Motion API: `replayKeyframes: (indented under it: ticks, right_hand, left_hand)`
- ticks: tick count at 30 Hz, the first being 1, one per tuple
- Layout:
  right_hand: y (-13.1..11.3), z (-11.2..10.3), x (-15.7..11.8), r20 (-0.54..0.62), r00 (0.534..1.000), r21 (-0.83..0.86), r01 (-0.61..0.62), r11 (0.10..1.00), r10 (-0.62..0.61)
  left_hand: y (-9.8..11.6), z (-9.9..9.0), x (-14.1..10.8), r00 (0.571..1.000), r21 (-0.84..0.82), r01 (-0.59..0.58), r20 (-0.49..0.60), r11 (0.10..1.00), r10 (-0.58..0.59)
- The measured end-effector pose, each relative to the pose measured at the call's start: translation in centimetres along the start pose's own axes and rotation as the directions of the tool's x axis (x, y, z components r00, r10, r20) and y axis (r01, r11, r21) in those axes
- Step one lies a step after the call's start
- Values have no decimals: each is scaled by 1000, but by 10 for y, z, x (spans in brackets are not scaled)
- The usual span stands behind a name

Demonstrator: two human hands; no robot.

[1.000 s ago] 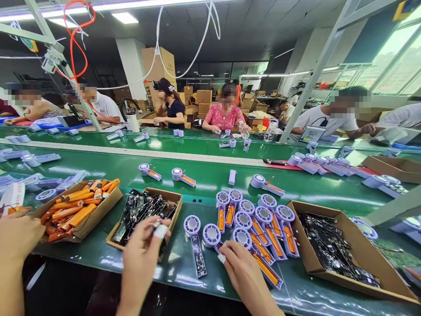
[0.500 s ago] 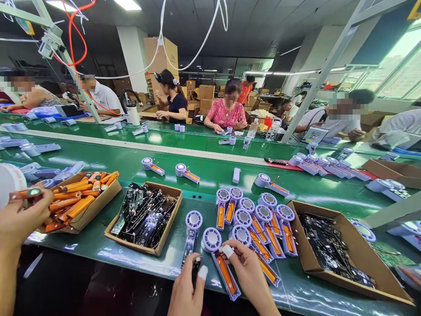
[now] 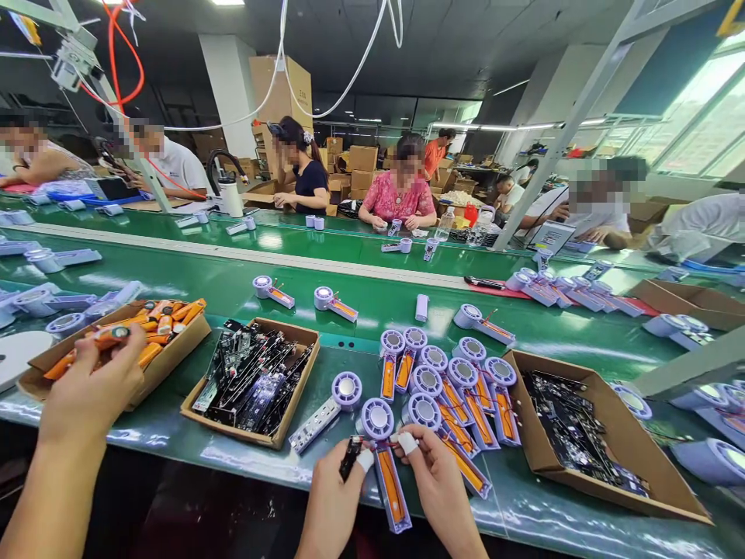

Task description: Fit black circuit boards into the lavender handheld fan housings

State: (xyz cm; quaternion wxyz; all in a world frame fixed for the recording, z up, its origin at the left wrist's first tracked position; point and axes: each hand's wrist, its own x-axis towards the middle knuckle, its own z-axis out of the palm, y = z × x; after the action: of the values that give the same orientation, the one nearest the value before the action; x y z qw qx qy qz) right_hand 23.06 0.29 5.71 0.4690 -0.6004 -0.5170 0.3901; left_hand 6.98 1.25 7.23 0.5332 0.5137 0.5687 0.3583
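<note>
My left hand [image 3: 333, 491] is closed around a small dark circuit board [image 3: 350, 458], a white cover on one fingertip. Opposite it, my right hand [image 3: 435, 483] pinches at the wire ends by the neck of a purple handheld fan [image 3: 377, 419]; the fingers hide exactly what they grip. An orange battery [image 3: 391, 485] lies in that fan's open handle, which points toward me. To the left lies another fan [image 3: 347, 390] with a pale board along its handle. More fans with orange batteries [image 3: 477, 411] crowd together beyond my right hand.
Boxes of circuit boards stand left [image 3: 289, 423] and right [image 3: 611, 497]. At far left a co-worker's hand [image 3: 98, 373] holds an orange battery over a battery box [image 3: 174, 361]. Fans lie on the green conveyor [image 3: 291, 264], with several people seated beyond.
My left hand has brought the board closer to the fan's neck and my right hand. The neighbouring fan's handle has swung left. A co-worker's hand has moved right over the battery box.
</note>
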Motion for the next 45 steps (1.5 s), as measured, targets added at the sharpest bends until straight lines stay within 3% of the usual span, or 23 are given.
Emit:
replayKeyframes:
  ticks: [3,5,8,10,14,19,26,31,37,41,45]
  right_hand:
    - [-2,3,-7,-35,997,-177,63,982,-70]
    - [-8,7,-12,-21,977,-290,196,937,-211]
    - [-18,10,-16,152,888,-350,459,817,-434]
    - [-23,9,-15,280,853,-332,517,789,-441]
    - [-25,3,-9,348,879,-286,430,856,-325]
    - [-10,7,-7,347,865,-223,452,864,-363]
    - [0,19,-9,279,887,-169,423,890,-369]
    - [-3,19,-12,264,906,-151,378,913,-331]
    - [-9,18,-12,310,897,-196,384,902,-314]
    - [-9,21,-12,317,892,-308,418,855,-321]
    - [-10,23,-11,338,871,-366,471,803,-357]
  left_hand:
    - [-8,-5,2,997,-74,52,61,996,-48]
    - [-10,-5,2,995,-112,66,81,992,-57]
    - [-4,-2,-1,997,-154,37,75,987,-25]
    - [1,-2,-2,998,-165,15,70,986,-4]
    - [3,-6,0,993,-171,42,116,984,-23]
    - [-6,-12,3,984,-202,119,152,972,-89]
    - [-14,-15,-5,981,-259,165,139,952,-132]
    - [-15,-15,-8,989,-209,123,110,970,-102]
    - [-12,-16,-14,999,1,-2,-49,1000,2]
    - [-18,-16,-11,996,96,5,87,995,-14]
    - [-26,-16,-9,988,130,15,149,991,-35]
